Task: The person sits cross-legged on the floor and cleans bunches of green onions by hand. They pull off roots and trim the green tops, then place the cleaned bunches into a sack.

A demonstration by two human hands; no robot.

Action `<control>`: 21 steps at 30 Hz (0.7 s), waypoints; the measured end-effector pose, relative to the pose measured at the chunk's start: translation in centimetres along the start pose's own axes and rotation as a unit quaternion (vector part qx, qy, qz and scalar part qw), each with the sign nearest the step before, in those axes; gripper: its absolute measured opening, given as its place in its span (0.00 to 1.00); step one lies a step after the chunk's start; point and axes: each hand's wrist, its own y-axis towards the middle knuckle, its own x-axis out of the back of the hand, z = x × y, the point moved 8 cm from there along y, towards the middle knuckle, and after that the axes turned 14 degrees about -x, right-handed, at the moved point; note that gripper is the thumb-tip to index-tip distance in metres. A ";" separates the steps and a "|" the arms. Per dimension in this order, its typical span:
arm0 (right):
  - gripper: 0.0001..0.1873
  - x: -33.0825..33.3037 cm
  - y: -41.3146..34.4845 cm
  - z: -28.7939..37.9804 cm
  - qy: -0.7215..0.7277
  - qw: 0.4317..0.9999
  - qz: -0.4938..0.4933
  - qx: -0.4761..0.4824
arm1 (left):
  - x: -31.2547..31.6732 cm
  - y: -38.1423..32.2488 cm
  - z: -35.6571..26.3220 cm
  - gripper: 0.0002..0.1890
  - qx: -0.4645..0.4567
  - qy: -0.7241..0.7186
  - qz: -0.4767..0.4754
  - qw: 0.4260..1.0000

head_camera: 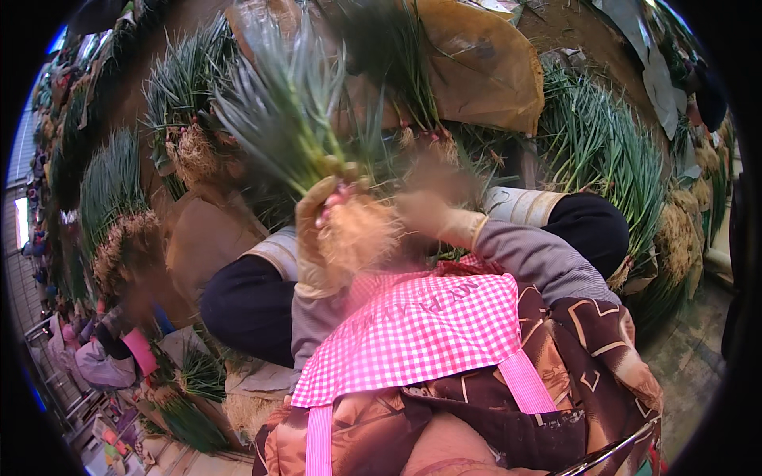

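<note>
Gloved in pale rubber, my left hand (318, 238) grips a bunch of green onions (297, 137) with reddish bulbs. The bunch's tan roots (360, 232) hang toward my lap and its leaves point up and away. My right hand (431, 208), also gloved, is blurred just right of the roots; its fingers are too smeared to show whether they hold anything. Beyond it, a smaller group of green onions (422, 107) lies with roots toward me. A pink checked apron (417, 339) covers my front.
Piles of green onions lie at right (601, 143), upper left (190, 89) and left (113, 196). A brown sheet (488, 71) spreads at the top. My bent knees (250, 303) flank the work area. Another person (104, 363) sits at lower left.
</note>
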 end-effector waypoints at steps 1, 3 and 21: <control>0.18 -0.6 -1.9 -0.8 -0.182 0.979 0.071 -0.048 | -1.1 0.5 -0.9 0.16 -0.014 -0.087 0.037 0.995; 0.22 -0.8 -5.8 2.6 -0.120 0.952 0.271 0.075 | -0.8 0.6 -1.2 0.16 -0.008 -0.107 0.037 0.994; 0.14 14.6 6.9 -2.7 0.485 0.869 0.016 -0.093 | 2.4 3.1 0.3 0.16 0.021 -0.006 -0.005 1.000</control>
